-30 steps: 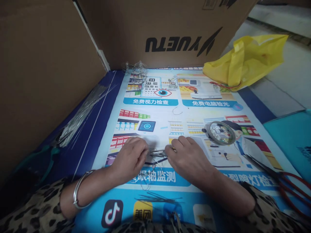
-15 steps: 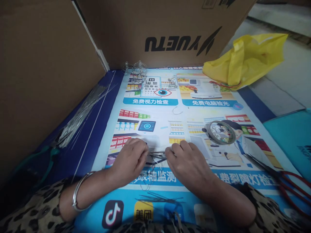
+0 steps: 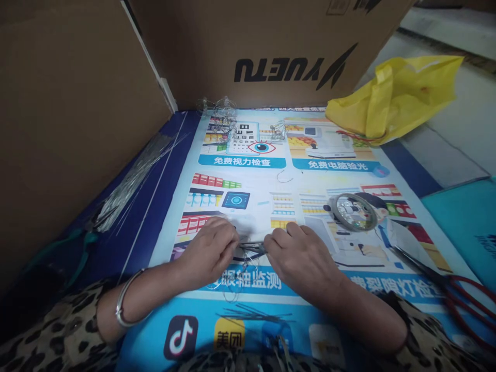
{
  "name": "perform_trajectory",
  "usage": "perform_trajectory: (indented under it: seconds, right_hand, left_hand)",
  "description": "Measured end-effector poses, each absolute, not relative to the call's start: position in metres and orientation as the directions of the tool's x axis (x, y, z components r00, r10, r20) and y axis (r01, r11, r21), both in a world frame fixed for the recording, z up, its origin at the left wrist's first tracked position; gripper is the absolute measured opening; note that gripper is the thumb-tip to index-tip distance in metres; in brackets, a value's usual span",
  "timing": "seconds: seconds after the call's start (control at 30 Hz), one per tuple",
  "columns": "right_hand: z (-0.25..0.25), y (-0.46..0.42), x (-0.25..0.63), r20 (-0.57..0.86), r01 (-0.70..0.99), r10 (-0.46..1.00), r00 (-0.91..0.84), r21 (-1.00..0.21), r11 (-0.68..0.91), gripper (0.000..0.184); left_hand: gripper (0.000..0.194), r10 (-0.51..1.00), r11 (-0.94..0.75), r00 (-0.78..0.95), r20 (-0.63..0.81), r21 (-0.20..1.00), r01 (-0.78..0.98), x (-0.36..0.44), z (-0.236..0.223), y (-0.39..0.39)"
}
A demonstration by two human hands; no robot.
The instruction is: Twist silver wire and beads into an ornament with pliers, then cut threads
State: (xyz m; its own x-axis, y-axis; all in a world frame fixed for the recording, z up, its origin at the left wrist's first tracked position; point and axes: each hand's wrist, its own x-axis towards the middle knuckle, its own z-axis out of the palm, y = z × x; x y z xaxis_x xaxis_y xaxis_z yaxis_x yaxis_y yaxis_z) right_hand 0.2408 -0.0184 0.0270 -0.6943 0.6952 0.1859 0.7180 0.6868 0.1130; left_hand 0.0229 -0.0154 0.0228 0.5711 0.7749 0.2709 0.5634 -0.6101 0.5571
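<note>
Between my two hands stretches a short bundle of thin wires (image 3: 251,248), silvery and dark. My left hand (image 3: 211,250) pinches its left end, fingers curled inward. At the opposite end my right hand (image 3: 300,256) is also closed, thumb and forefinger pressed on the wires. The fingertips themselves are partly hidden. Just below the bundle, a tangle of fine looped wire (image 3: 232,289) lies on the printed sheet. Closer to my body are several straight dark wire pieces (image 3: 253,313). A round dish (image 3: 375,219) with clear beads stands to the right of my right hand.
Red-handled scissors (image 3: 445,281) lie at right, teal-handled pliers (image 3: 87,240) at left beside a long wire bunch (image 3: 134,178). Cardboard walls (image 3: 287,31) stand behind and left. A yellow bag (image 3: 411,103) sits back right. Wire loops with clear beads (image 3: 222,116) lie at the back.
The view has shifted slightly. Both hands keep nearly the same pose, still pinching the wire bundle at its two ends.
</note>
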Motion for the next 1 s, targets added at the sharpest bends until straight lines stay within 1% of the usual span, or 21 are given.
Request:
perform_trajectory:
  seconds: [0.23, 0.57, 0.73, 1.0]
  right_hand:
    - [0.0255, -0.0208, 0.2434, 0.194, 0.709, 0.687, -0.7, 0.08, 0.7, 0.009]
    - [0.0336, -0.0129, 0.2429, 0.135, 0.713, 0.701, -0.7, 0.069, 0.698, 0.006]
    - [0.0301, -0.014, 0.2421, 0.176, 0.707, 0.688, -0.704, 0.095, 0.7, 0.006]
    - [0.026, -0.017, 0.2397, 0.23, 0.689, 0.653, -0.722, 0.15, 0.709, 0.01]
  left_hand:
    - [0.014, 0.735, -0.651, 0.612, 0.294, 0.559, 0.513, 0.0203, 0.0205, -0.0122]
    - [0.013, 0.785, -0.583, 0.56, 0.264, 0.622, 0.523, 0.0213, 0.021, -0.0146]
    - [0.013, 0.79, -0.575, 0.553, 0.265, 0.634, 0.517, 0.0225, 0.0206, -0.0153]
    - [0.014, 0.789, -0.581, 0.554, 0.268, 0.62, 0.528, 0.0202, 0.0194, -0.0194]
